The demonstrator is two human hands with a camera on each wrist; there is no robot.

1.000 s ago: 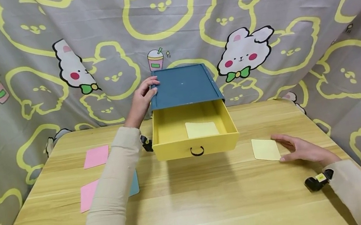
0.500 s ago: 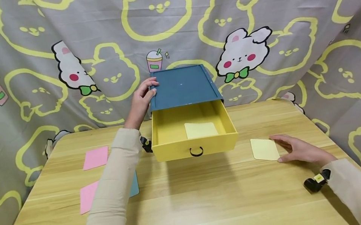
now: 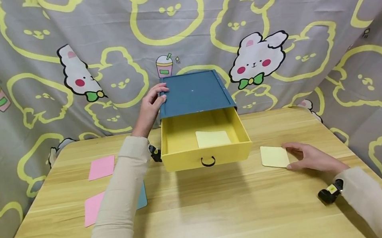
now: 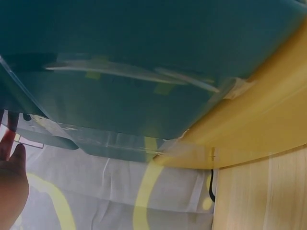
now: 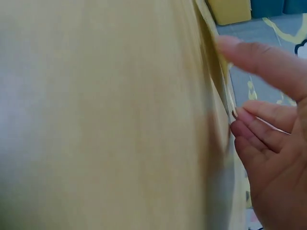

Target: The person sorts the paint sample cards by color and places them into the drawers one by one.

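Note:
In the head view, a blue drawer box [image 3: 195, 94] stands at the back of the table with its yellow drawer [image 3: 182, 161] pulled out. A pale yellow card [image 3: 212, 138] lies inside the drawer. My left hand [image 3: 150, 110] rests on the box's upper left edge; in the left wrist view part of this hand [image 4: 12, 177] shows beside the blue wall. To the right of the drawer, my right hand [image 3: 313, 158] pinches a second pale yellow card [image 3: 274, 156] by its right edge, between thumb and fingers. The right wrist view shows that card nearly edge-on.
Two pink cards [image 3: 101, 167] lie on the wooden table [image 3: 220, 227] at left, the nearer one partly under my left sleeve [image 3: 116, 209]. A blue card [image 3: 141, 196] shows beside that sleeve. A patterned grey curtain [image 3: 111, 37] hangs behind the table.
My right hand has moved slightly left, bringing the pinched yellow card nearer the drawer. The left hand, the box and the drawer stay as they were.

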